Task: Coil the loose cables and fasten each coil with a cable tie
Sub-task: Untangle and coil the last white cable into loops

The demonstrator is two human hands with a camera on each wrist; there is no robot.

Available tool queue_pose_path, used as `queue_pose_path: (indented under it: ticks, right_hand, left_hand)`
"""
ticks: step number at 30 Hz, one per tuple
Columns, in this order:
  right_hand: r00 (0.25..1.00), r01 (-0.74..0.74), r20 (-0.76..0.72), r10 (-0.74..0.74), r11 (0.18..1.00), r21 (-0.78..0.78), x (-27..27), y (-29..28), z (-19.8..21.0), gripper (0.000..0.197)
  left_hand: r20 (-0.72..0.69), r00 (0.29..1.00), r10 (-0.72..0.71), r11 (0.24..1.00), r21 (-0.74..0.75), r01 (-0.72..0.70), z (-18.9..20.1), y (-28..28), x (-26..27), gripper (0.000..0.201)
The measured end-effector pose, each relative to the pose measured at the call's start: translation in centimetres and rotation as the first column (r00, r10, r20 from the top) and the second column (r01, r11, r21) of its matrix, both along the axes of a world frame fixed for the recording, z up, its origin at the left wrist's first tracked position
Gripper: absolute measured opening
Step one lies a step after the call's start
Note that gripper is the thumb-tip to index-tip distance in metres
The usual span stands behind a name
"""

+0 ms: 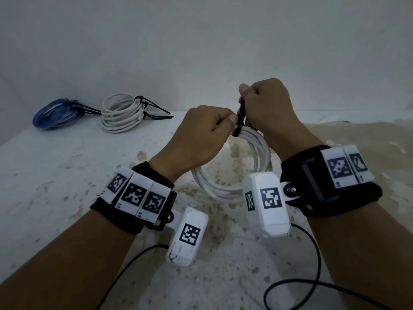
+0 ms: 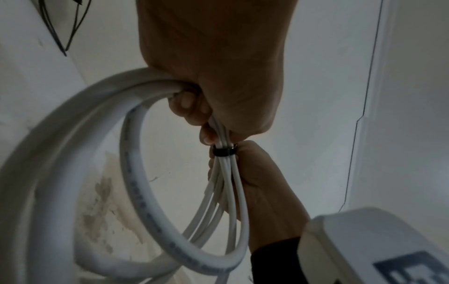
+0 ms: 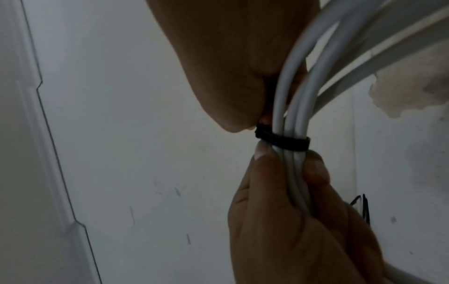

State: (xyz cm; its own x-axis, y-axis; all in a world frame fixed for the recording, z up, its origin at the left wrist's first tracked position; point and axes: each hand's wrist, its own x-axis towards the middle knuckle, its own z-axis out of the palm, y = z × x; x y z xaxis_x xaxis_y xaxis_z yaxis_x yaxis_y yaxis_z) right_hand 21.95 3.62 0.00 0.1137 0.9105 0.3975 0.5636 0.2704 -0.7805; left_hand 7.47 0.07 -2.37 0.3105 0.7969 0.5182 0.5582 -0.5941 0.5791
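1. Right now both hands are up above the bench [image 1: 67,166], working on a white cable coil [image 1: 223,186] that hangs from them, its lower loops at or near the bench top.
2. The left hand [image 1: 201,135] is curled round the bunched strands of the coil, thumb and fingers pinching them just beside a black cable tie [image 2: 223,150].
3. The right hand [image 1: 270,110] is clamped on the tie's tail, which stands up from the coil between the two hands.
4. Seen from the wrists, the tie already rings the strands closely, so my guess is the step in hand is cinching this coil.
5. Beyond the held coil, toward the wall, lie a finished white coil [image 1: 121,116] and a blue coil [image 1: 55,114], each with black ties, their tails sticking out.
6. Next, I judge, the tail needs a firm pull away from the coil while the left hand holds the strands together, so none slips out of the loop; then the coil can join the others.
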Motion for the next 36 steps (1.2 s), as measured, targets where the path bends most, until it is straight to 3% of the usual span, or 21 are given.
queue_pose_path:
  ticks: [3, 6, 9, 14, 19, 23, 27, 36]
  right_hand:
    - [0.995, -0.047, -0.086, 0.041, 0.997, -0.065, -0.1, -0.2, -0.2, 0.044]
    - [0.971, -0.188, -0.181, 0.156, 0.966, -0.178, 0.6, -0.7, 0.2, 0.035]
    - [0.949, -0.307, -0.149, 0.28, 0.927, -0.217, 1.2, -1.0, 0.5, 0.018]
    - [0.978, -0.19, 0.08, 0.193, 0.981, -0.042, 0.6, -0.7, 0.2, 0.024]
    - [0.988, -0.096, 0.126, 0.091, 0.995, 0.038, -0.1, 0.0, -0.3, 0.024]
    - [0.976, -0.109, 0.196, 0.095, 0.992, 0.059, -0.4, -0.4, -0.3, 0.022]
    - [0.988, -0.133, 0.085, 0.131, 0.991, 0.012, -0.1, -0.3, -0.1, 0.028]
    - [0.999, -0.039, -0.017, 0.039, 0.999, 0.002, 0.1, 0.5, -1.0, 0.028]
  left_hand:
    - [-0.007, 1.0, 0.027, 1.0, -0.013, -0.027, -0.3, 0.1, 0.0, 0.043]
    - [0.067, 0.993, 0.097, 0.987, -0.138, -0.087, -0.6, 0.4, 0.0, 0.045]
    - [0.117, 0.984, 0.137, 0.964, -0.242, -0.106, -0.6, 0.5, 0.1, 0.043]
    - [0.122, 0.985, 0.124, 0.982, -0.156, -0.105, -0.5, 0.6, -0.3, 0.039]
    - [0.05, 0.983, 0.178, 0.984, -0.031, -0.177, -0.7, 1.1, -0.3, 0.043]
    - [0.041, 0.99, 0.133, 0.991, 0.007, -0.134, -0.7, 1.1, -0.7, 0.041]
    - [0.118, 0.991, 0.064, 0.998, -0.008, -0.064, -0.7, 1.1, -0.5, 0.038]
    - [0.05, 0.998, 0.037, 0.997, 0.063, -0.041, -1.5, 0.6, 0.2, 0.042]
